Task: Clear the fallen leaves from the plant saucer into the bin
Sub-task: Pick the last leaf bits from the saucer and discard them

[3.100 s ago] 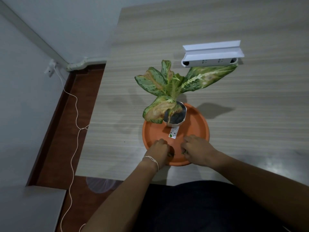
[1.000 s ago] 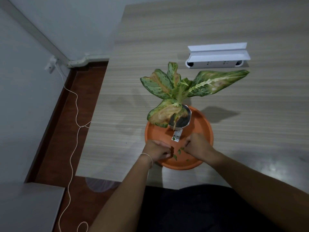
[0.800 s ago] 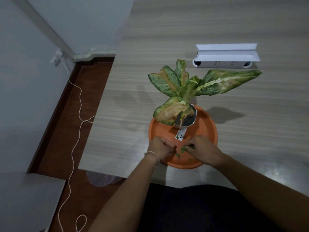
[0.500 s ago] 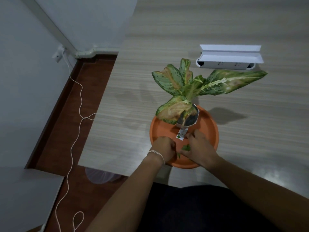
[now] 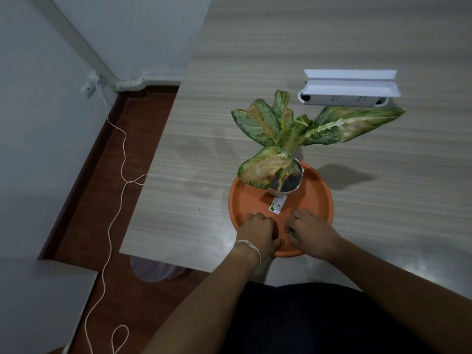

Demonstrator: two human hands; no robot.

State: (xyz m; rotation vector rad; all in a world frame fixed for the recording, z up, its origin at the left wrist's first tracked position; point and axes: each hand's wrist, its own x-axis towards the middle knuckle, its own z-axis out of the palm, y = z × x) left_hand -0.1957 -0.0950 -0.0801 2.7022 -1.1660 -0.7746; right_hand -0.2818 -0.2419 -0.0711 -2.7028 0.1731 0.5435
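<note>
- While both hands work low in the frame, the round orange plastic saucer (image 5: 316,200) looks nearly cleared.
- Left hand (image 5: 258,232) is curled into a fist, contents hidden; right hand (image 5: 310,232) pinches small green leaf scraps (image 5: 292,234).
- Nothing binned yet; the translucent lined bin (image 5: 155,270) waits lower left.

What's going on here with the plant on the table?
A person has both hands in the round orange plastic saucer under a small white-potted plant with mottled green leaves. The left hand is curled closed at the saucer's near edge; the right hand pinches at small green leaf bits beside it. A bin with a pale liner sits on the floor, partly under the wooden table.
</note>
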